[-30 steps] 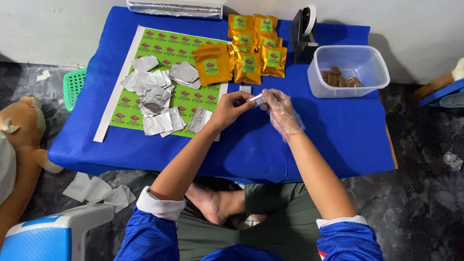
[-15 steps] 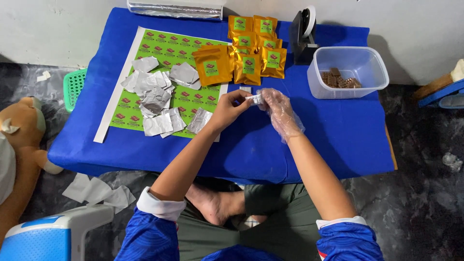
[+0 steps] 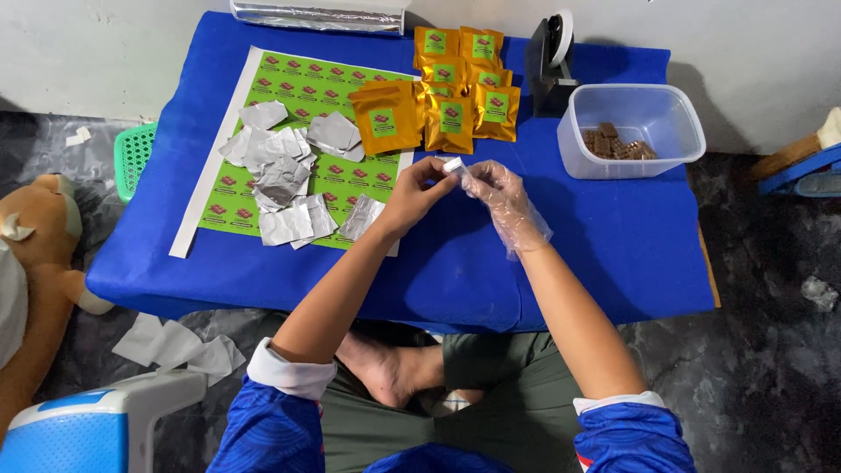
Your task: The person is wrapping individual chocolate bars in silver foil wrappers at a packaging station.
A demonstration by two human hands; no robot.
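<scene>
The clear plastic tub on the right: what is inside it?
The clear plastic tub holds a small heap of brown blocks against its left side. The rest of its floor looks bare; what lies under the heap is hidden.

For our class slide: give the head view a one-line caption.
Left hand and gloved right hand pinch a small foil-wrapped piece above a blue table.
</scene>
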